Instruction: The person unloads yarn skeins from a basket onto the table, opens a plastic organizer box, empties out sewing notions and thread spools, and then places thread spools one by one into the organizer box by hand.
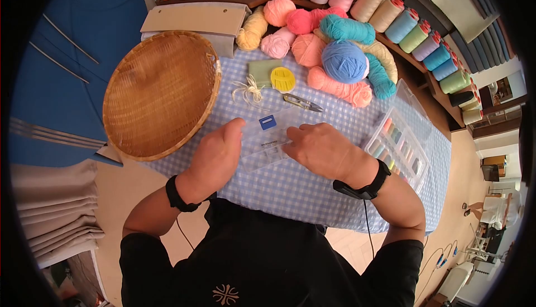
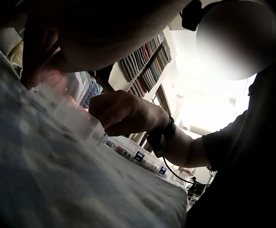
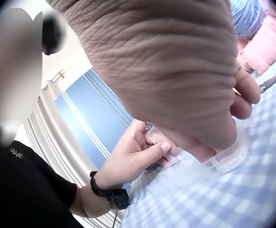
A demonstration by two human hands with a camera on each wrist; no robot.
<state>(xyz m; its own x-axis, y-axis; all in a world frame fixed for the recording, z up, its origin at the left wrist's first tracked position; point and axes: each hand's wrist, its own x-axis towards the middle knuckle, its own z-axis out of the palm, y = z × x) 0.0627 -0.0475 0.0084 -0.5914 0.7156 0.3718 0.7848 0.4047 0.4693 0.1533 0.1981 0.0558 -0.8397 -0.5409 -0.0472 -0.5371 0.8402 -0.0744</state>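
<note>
- Lying empty at the far left of the bench (image 1: 312, 195): a round woven basket (image 1: 162, 94), tilted up on one edge, nothing showing inside.
- Gripping the left edge of a small clear plastic box (image 1: 267, 139): the left hand (image 1: 215, 156), thumb curled over the top and fingers tucked underneath, as the right wrist view shows (image 3: 145, 152).
- Resting flat on the checked cloth at the middle of the bench, between both hands: the box itself, with a blue tab and a printed label on its lid; contents too faint to make out.
- Judging by looks: light, stiff, slick and slightly brittle, so best taken by the two short edges with thumbs on the lid, not squeezed across the thin middle.
- Lying just beyond the box: a knot of pale twine (image 1: 251, 90), a yellow disc (image 1: 283, 79), and small snips (image 1: 302, 103).
- Holding the box's right edge: the right hand (image 1: 321, 150), fingers bent down over the rim, thumb hidden.
- Piling up behind: balls of yarn (image 1: 343, 61) in pink, blue, teal and cream.
- Sitting open at the right: a clear compartment case (image 1: 397, 145), its cells holding small coloured spools.
</note>
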